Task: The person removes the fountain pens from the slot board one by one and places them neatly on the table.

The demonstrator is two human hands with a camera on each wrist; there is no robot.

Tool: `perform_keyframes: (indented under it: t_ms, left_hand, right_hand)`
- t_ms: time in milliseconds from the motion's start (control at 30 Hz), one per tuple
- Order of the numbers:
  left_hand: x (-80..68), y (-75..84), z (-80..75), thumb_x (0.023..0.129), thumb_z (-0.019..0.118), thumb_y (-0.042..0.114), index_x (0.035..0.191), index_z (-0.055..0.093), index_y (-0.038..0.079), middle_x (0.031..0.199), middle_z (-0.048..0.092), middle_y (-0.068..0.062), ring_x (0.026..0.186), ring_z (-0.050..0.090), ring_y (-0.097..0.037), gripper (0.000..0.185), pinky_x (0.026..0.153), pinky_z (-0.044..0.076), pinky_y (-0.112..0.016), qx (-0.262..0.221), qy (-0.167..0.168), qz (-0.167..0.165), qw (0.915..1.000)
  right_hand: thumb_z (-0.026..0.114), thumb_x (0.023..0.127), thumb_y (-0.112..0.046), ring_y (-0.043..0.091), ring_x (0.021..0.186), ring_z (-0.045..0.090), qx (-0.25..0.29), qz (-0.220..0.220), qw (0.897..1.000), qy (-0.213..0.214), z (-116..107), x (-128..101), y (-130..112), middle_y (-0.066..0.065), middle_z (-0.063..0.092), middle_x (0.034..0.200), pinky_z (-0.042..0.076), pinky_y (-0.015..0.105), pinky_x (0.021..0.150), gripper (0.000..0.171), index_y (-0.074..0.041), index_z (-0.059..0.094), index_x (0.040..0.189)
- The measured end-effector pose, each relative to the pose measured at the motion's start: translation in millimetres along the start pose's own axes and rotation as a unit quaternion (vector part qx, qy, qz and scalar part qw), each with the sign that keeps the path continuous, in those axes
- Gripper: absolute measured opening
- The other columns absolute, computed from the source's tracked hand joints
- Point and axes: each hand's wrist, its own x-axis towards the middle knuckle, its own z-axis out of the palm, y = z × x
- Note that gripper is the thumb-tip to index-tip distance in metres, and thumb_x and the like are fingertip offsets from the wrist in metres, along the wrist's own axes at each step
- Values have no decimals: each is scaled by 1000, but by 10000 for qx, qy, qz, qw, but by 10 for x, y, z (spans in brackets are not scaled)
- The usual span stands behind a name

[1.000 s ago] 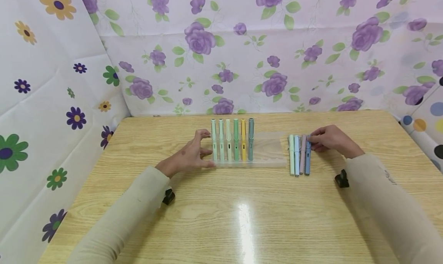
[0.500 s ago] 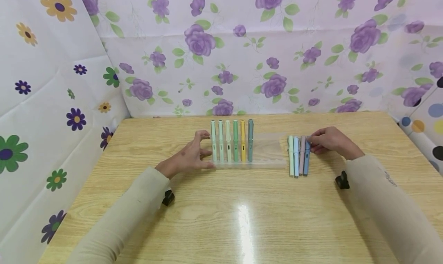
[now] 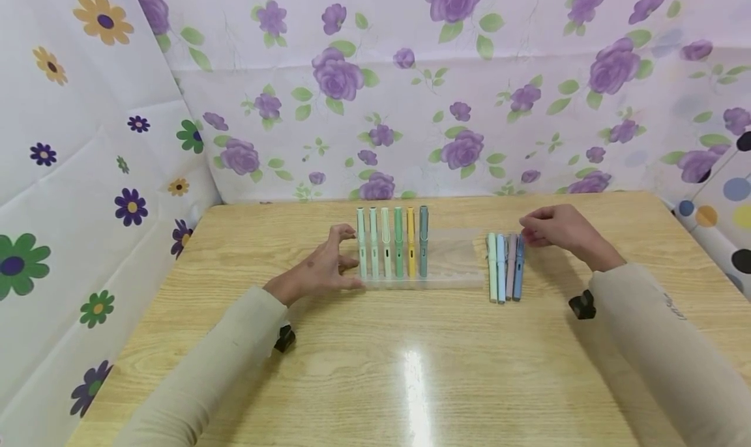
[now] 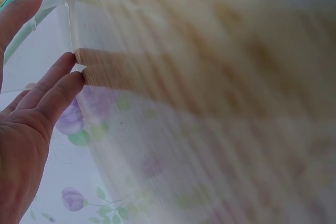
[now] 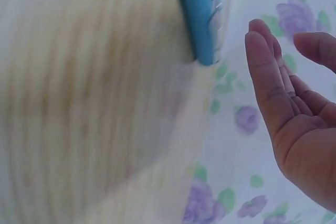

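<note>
A clear pen rack (image 3: 456, 282) stands on the table, with several capped pens in its left part: pale green pens, a green pen (image 3: 399, 242), a yellow pen (image 3: 411, 242) and a slate-blue pen (image 3: 424, 242). My left hand (image 3: 323, 264) holds the rack's left end, thumb at the front corner and fingers towards the back. To the right of the rack, several pens lie side by side: light green (image 3: 492, 268), light blue (image 3: 501, 269), mauve (image 3: 511, 268) and blue (image 3: 519, 268). My right hand (image 3: 566, 232) is just beyond the blue pen's cap end, empty, its thumb apart from the fingers in the right wrist view.
The wooden table (image 3: 352, 362) ends at a flower-patterned cloth backdrop (image 3: 276, 128). More patterned cloth hangs at the left and right. A bright light reflection (image 3: 414, 388) lies on the front of the table.
My right hand has let go of the blue pen's cap end and moved slightly up and away. The blue pen now leans nearer the mauve pen. My left hand stays at the rack.
</note>
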Motion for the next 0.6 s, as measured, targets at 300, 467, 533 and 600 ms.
perform_keyframes:
  t_ms: [300,467,533,600]
  left_hand:
    - [-15,10,3,82,85,14,143,14,13,158,18,-20,123,58,-37,94,92,54,-46,-109,-71,-50,9999]
    - [-14,27,5,82,85,13,145,12,12,158,17,-20,123,58,-37,96,93,53,-45,-95,-77,-81,9999]
    - [-13,23,9,81,85,12,145,12,12,158,18,-20,123,58,-36,97,94,53,-45,-66,-57,-90,9999]
    - [-15,21,10,81,85,12,144,12,12,158,18,-21,122,59,-36,96,94,53,-45,-33,-42,-76,10000]
  right_hand:
    - [58,103,-35,32,110,66,239,-545,9982,-36,151,-72,-322,23,65,122,53,42,95,56,8,49,137]
    - [59,102,-36,32,111,66,176,-864,9961,-56,210,-78,-458,23,65,122,53,41,94,54,7,51,135]
    - [60,102,-35,29,109,67,154,-955,9953,-42,228,-78,-503,23,65,121,54,39,93,53,6,52,134]
    - [60,102,-34,24,106,69,165,-1026,9946,-20,246,-75,-545,23,66,121,54,38,92,52,7,53,133]
